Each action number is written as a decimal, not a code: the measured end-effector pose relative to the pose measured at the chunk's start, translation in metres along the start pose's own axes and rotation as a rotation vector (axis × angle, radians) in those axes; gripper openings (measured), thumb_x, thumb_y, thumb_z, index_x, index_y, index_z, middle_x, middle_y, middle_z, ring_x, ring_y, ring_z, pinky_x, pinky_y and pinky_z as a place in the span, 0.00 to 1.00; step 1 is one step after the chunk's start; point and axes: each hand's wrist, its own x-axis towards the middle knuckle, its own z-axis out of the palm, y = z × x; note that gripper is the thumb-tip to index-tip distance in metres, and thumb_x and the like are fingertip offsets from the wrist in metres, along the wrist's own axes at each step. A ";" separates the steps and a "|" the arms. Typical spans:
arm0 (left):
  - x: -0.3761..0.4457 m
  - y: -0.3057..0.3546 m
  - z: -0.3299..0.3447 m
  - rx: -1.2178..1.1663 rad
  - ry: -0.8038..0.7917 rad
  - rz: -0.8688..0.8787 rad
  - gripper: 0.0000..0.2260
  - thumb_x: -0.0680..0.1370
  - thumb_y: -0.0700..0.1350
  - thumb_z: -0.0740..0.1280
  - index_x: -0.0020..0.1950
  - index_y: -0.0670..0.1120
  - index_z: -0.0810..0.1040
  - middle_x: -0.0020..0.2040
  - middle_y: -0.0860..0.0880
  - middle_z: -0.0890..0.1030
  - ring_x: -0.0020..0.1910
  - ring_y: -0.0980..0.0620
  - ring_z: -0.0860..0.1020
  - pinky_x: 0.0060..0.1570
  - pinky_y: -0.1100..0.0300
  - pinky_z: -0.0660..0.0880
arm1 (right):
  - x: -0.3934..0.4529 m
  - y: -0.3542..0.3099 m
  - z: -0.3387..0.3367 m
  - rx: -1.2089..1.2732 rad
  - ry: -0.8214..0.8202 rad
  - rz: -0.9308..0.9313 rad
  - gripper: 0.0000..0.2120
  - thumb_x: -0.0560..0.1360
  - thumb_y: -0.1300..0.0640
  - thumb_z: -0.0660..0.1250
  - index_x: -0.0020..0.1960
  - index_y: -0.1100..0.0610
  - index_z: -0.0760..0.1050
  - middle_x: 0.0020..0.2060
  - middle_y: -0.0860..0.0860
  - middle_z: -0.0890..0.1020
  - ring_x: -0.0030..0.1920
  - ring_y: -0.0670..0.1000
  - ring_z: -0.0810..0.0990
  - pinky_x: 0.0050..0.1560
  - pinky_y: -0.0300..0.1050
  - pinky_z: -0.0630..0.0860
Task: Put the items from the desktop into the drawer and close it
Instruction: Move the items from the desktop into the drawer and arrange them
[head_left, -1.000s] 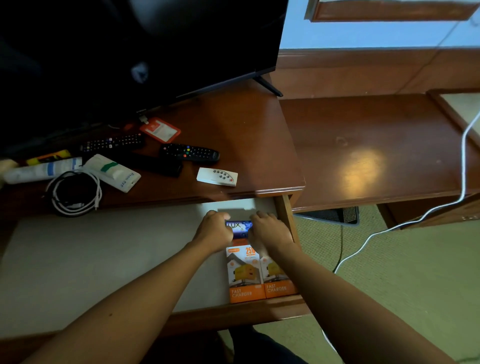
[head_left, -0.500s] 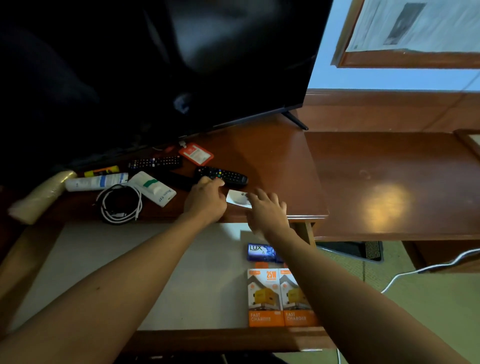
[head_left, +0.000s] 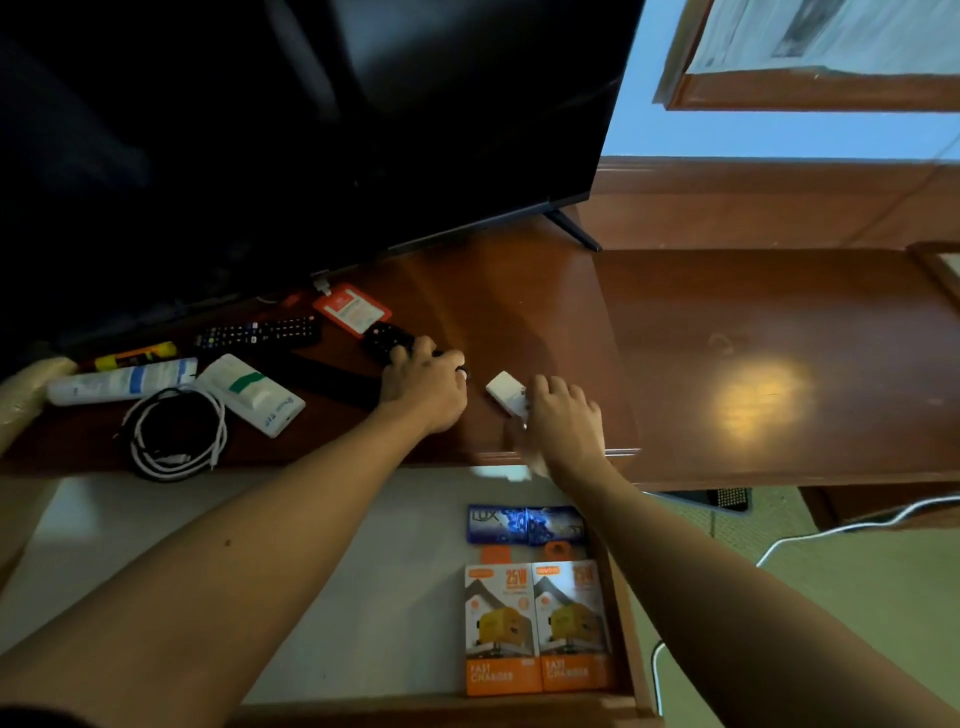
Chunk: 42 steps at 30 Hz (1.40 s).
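The drawer (head_left: 311, 571) stands open below the desk edge. At its right side lie a blue LUX soap box (head_left: 524, 525) and two orange charger boxes (head_left: 535, 629). On the desktop, my left hand (head_left: 423, 387) curls over a black remote (head_left: 387, 340). My right hand (head_left: 563, 415) has its fingers closed over the near end of a small white remote (head_left: 505, 388). Further left lie another black remote (head_left: 260, 332), a red card holder (head_left: 353, 309), a white box with a green stripe (head_left: 252, 395), a coiled white cable (head_left: 176, 436), a white tube (head_left: 122, 382) and a yellow tube (head_left: 135, 356).
A large dark TV (head_left: 311, 130) stands over the back of the desktop, its foot (head_left: 571, 228) at the right. A lower wooden desk (head_left: 779, 364) adjoins on the right. A white cable (head_left: 831, 530) runs across the carpet beside the drawer.
Both hands left the soap box in the drawer and rose to the desktop. The left hand closed on the black remote and the right on the small white remote.
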 end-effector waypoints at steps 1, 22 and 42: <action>-0.001 0.002 0.000 -0.011 0.014 0.011 0.15 0.82 0.55 0.54 0.65 0.55 0.74 0.70 0.46 0.67 0.66 0.40 0.65 0.63 0.44 0.68 | 0.002 0.001 -0.001 0.020 0.007 0.030 0.18 0.73 0.45 0.66 0.57 0.54 0.69 0.54 0.54 0.77 0.55 0.60 0.77 0.51 0.55 0.73; -0.061 -0.007 -0.007 -0.454 0.050 -0.087 0.23 0.70 0.41 0.73 0.61 0.47 0.66 0.57 0.40 0.78 0.55 0.38 0.78 0.50 0.49 0.79 | -0.026 -0.036 -0.005 0.280 0.002 0.181 0.24 0.74 0.40 0.66 0.60 0.58 0.72 0.54 0.58 0.78 0.51 0.62 0.79 0.46 0.52 0.74; -0.205 -0.111 0.126 -0.303 -0.382 -0.089 0.51 0.66 0.50 0.77 0.77 0.60 0.46 0.61 0.42 0.68 0.53 0.38 0.77 0.52 0.49 0.78 | -0.161 -0.114 0.088 0.181 -0.351 0.103 0.25 0.75 0.50 0.66 0.70 0.54 0.65 0.64 0.59 0.68 0.54 0.65 0.79 0.46 0.51 0.74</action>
